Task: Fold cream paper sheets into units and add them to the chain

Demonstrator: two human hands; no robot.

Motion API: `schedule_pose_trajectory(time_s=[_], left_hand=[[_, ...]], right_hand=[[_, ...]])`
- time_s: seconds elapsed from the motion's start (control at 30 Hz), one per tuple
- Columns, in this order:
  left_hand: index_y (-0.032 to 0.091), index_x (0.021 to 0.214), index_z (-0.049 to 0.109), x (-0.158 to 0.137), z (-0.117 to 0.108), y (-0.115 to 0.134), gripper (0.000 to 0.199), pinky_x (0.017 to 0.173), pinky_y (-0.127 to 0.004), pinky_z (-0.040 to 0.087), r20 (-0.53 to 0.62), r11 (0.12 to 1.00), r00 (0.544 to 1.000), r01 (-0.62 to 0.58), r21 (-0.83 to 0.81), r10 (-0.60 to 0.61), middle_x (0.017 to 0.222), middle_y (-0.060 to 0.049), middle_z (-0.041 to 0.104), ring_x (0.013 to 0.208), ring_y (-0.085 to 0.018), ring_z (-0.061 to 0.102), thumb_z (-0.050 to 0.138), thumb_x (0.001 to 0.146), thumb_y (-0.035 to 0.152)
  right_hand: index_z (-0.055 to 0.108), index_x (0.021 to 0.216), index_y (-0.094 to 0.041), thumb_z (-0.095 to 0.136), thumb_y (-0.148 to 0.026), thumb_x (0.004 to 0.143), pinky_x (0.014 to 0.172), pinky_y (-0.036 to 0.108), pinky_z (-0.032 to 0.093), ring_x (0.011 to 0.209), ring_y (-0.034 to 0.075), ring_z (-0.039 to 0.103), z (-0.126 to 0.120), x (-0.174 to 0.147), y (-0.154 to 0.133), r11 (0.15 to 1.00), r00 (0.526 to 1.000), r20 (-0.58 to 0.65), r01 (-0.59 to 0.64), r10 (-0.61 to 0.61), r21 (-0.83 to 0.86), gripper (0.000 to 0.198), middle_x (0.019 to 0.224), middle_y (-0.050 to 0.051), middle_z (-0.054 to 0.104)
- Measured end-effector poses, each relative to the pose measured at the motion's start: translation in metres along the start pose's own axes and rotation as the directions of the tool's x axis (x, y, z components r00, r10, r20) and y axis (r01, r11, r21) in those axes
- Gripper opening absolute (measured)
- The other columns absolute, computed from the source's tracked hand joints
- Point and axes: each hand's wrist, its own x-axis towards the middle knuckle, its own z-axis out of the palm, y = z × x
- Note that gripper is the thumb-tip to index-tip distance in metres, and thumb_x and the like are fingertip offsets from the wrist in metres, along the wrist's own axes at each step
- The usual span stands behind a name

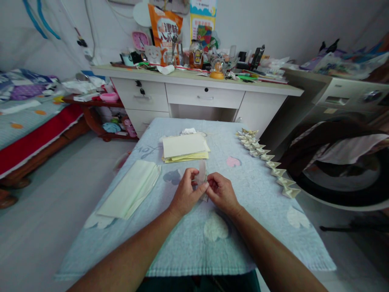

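Observation:
Over the middle of the cloth-covered table, my left hand [188, 192] and my right hand [222, 192] meet around a narrow folded strip of paper [202, 171]. Both hands are closed on it, thumbs and fingertips pinching its edges; part of the strip is hidden behind the fingers. Just beyond them lies a stack of cream and yellow paper sheets [184, 146]. A pale folded bundle of paper [130, 190] rests to the left of my left hand. On the right, a row of folded paper pieces [272, 164] runs along the table's side.
The table [182, 247] wears a light blue patterned cloth. Behind it stands a white desk [185, 92] crowded with jars, a pink clock [140, 40] and an orange bag [165, 34]. A washing machine [343, 93] with its door open is on the right, a bed [39, 113] on the left.

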Motion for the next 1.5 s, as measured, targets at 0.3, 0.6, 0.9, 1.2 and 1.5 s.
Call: schedule_pose_trajectory(time_s=[0.3,0.6,0.9,1.2,1.5], left_hand=[[0.020,0.108,0.045,0.001,0.000,0.000,0.036,0.086,-0.035,0.052,-0.022,0.998,0.999,0.028,0.048,-0.027,0.112,-0.008,0.058,0.106,-0.021,0.060,0.063,0.079,0.031],[0.020,0.110,0.045,0.002,0.000,0.000,0.037,0.064,-0.025,0.055,0.062,0.972,0.992,0.124,-0.199,-0.113,0.106,-0.004,0.061,0.079,-0.014,0.066,0.057,0.075,0.018],[0.020,0.117,0.047,-0.001,0.003,0.004,0.045,0.076,-0.030,0.053,0.079,0.999,0.996,0.039,-0.035,-0.036,0.097,-0.003,0.065,0.084,-0.016,0.065,0.056,0.073,0.014],[0.020,0.122,0.044,-0.004,0.002,0.010,0.053,0.082,-0.030,0.052,0.147,0.995,0.989,0.006,-0.104,0.009,0.111,-0.007,0.065,0.091,-0.017,0.066,0.051,0.071,0.007],[0.019,0.121,0.047,-0.002,0.001,0.005,0.036,0.086,-0.030,0.049,0.052,0.973,0.992,0.121,-0.197,-0.113,0.119,-0.010,0.064,0.099,-0.018,0.065,0.048,0.084,0.018]], right_hand=[[0.050,0.081,-0.021,0.054,-0.021,0.079,0.052,0.020,0.034,0.051,0.009,0.045,0.003,0.000,0.003,0.999,0.999,0.021,-0.043,0.042,0.014,0.005,0.058,-0.007,0.047],[0.049,0.082,-0.021,0.050,-0.023,0.083,0.049,0.020,0.036,0.050,0.010,0.048,0.004,-0.001,0.002,0.989,0.995,-0.014,-0.092,0.094,0.119,0.002,0.058,-0.006,0.049],[0.052,0.088,-0.021,0.054,-0.018,0.072,0.052,0.021,0.036,0.052,0.011,0.048,0.005,0.002,0.006,0.993,0.991,-0.066,-0.114,0.116,0.036,0.016,0.062,-0.006,0.051],[0.057,0.080,-0.019,0.054,-0.016,0.067,0.054,0.022,0.036,0.057,0.012,0.047,0.001,0.003,0.004,0.995,0.994,-0.081,-0.070,0.076,0.068,0.014,0.064,-0.004,0.053],[0.052,0.088,-0.020,0.050,-0.010,0.069,0.056,0.021,0.037,0.061,0.011,0.048,0.006,0.001,0.011,0.982,0.994,-0.088,-0.047,0.064,0.181,0.022,0.070,-0.004,0.051]])
